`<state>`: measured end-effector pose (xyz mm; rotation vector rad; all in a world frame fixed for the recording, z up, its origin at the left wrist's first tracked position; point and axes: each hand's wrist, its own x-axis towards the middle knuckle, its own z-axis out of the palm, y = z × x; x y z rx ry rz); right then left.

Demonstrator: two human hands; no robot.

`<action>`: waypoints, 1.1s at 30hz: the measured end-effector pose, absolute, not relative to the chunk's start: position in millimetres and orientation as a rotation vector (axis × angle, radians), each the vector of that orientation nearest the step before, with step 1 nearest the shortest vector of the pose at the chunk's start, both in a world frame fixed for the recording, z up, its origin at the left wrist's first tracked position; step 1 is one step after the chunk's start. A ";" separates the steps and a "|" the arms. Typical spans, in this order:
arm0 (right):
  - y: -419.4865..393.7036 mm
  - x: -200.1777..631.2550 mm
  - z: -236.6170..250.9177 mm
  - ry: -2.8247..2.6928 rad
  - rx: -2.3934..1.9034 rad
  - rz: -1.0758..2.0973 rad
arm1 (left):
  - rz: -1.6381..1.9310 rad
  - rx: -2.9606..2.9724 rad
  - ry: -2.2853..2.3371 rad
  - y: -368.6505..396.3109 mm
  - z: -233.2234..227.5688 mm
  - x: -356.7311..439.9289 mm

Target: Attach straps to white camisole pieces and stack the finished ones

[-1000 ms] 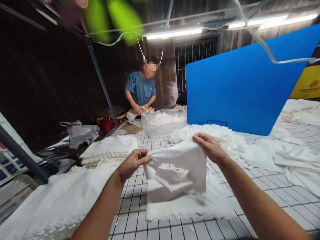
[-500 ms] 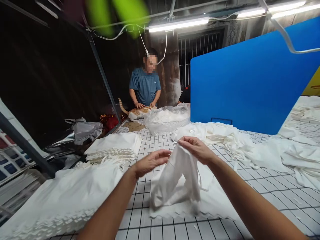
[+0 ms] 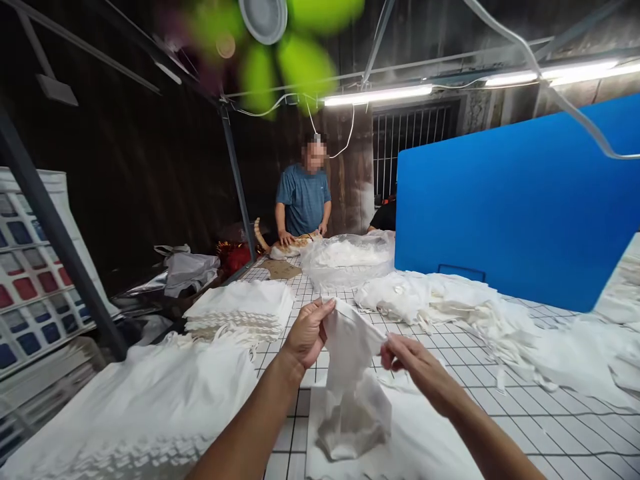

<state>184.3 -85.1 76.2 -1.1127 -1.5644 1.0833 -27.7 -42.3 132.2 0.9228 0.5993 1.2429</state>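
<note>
A white fabric piece [image 3: 345, 353] hangs from both my hands, its top edge stretched between them and its lower part resting in folds. My left hand [image 3: 311, 331] pinches the upper left corner. With thumb and fingers, my right hand [image 3: 407, 357] grips the same edge lower down on the right. Beneath lies another flat white cloth [image 3: 420, 433] on the grid-patterned table [image 3: 287, 427]. To the left is a big stack of white cloth pieces [image 3: 145, 393] with wavy edges, and a smaller stack [image 3: 240, 303] sits behind it.
A loose heap of white cloth [image 3: 450, 300] spreads along the right. A clear plastic bag [image 3: 350, 257] with white material stands farther back. A blue board [image 3: 510, 213] rises at the right. Across the table a person [image 3: 303, 200] touches a cat [image 3: 293, 247]. A green fan [image 3: 285, 53] hangs overhead.
My left hand, open and apart from the fabric before, now grips its corner. My right hand has moved right and lower along the edge. The view has tilted upward.
</note>
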 end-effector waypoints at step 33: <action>-70.3 158.5 61.3 -1.224 -0.839 1.086 | 1.226 1.238 0.886 -47.9 107.0 -71.0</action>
